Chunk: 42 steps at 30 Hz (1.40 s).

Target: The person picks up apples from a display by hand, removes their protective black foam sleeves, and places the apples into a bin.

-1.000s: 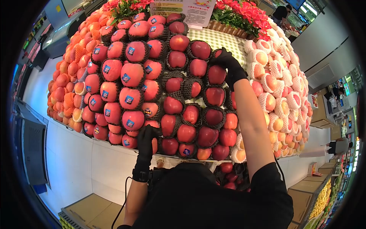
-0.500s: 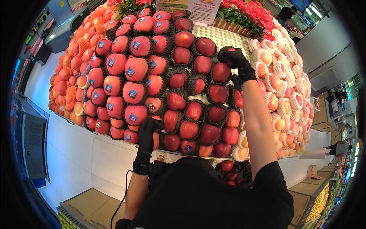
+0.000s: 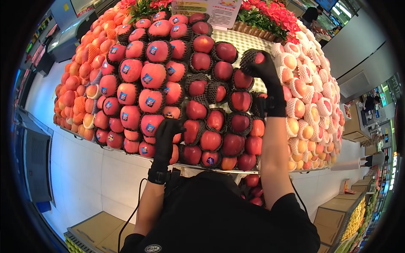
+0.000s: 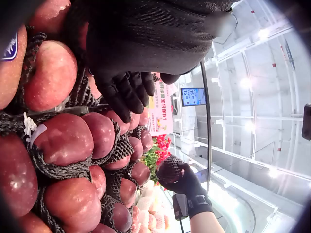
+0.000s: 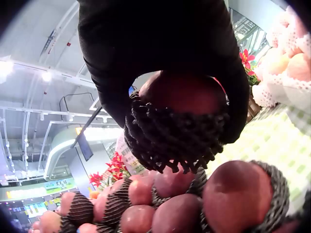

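In a black glove, my right hand (image 3: 266,75) grips a dark red apple (image 3: 259,58) in a black foam net, held above the right end of the dark apple rows. The right wrist view shows thumb and fingers round both sides of this netted apple (image 5: 177,121). My left hand (image 3: 167,134), also gloved in black, is over the front apples beside a stickered apple (image 3: 171,112). In the left wrist view the left fingers (image 4: 127,92) are bent above the apples; whether they touch one is hidden.
Green checked cloth (image 3: 249,41) lies behind the held apple. White-netted fruit (image 3: 312,114) is piled at the right, orange-netted fruit (image 3: 79,105) at the left. A sign (image 3: 219,14) and red flowers (image 3: 274,19) stand at the back. A person (image 3: 311,16) is at the far right.
My right hand has lifted the netted apple from the end of its row and turned it, so its red side shows. The left hand has shifted slightly over the front apples.
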Motion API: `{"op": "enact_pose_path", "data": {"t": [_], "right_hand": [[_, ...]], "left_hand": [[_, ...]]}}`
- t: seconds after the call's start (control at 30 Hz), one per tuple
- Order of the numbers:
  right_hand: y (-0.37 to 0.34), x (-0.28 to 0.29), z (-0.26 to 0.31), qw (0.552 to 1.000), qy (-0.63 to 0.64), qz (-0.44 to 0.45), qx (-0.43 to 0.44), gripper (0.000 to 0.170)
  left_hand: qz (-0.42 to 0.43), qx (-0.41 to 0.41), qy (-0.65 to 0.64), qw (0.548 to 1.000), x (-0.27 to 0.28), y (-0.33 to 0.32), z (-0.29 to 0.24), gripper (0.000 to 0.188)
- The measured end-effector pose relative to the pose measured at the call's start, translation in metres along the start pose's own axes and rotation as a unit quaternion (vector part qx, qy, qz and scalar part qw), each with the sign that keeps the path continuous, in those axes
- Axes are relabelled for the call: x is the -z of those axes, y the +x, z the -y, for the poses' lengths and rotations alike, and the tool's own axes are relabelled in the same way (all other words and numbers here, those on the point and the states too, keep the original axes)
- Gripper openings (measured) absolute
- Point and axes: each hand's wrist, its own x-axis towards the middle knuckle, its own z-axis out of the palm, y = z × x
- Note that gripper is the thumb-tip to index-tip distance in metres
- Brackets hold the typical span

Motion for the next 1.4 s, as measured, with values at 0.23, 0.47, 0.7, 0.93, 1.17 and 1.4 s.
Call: {"op": "enact_pose_path", "data": {"t": [0.23, 0.47, 0.7, 0.93, 1.17, 1.4], "right_hand": [[-0.109, -0.079, 0.014, 0.996, -0.087, 0.010, -0.030, 0.086], [-0.168, -0.126, 0.002, 0.979, -0.185, 0.052, 0.069, 0.096], [-0.184, -0.115, 0.014, 0.999, -0.031, 0.044, -0.004, 0.097], [-0.196, -0.125, 0.007, 0.992, 0.088, 0.022, -0.090, 0.084], [-0.202, -0.145, 0.018, 0.990, 0.118, 0.020, -0.070, 0.087], [-0.198, -0.150, 0.018, 0.988, 0.108, 0.007, -0.107, 0.080]], "left_hand": [[0.080, 0.043, 0.000, 0.996, -0.028, 0.022, -0.004, 0.036], [0.178, 0.085, 0.038, 0.980, -0.052, 0.032, 0.015, 0.057], [0.090, 0.132, -0.063, 0.985, -0.054, 0.030, 0.021, 0.060], [0.116, 0.069, -0.035, 0.990, -0.055, 0.019, 0.004, 0.065], [0.199, -0.101, 0.137, 0.965, -0.054, 0.013, -0.018, 0.088], [0.202, -0.101, 0.194, 0.955, -0.036, 0.013, -0.004, 0.096]]}}
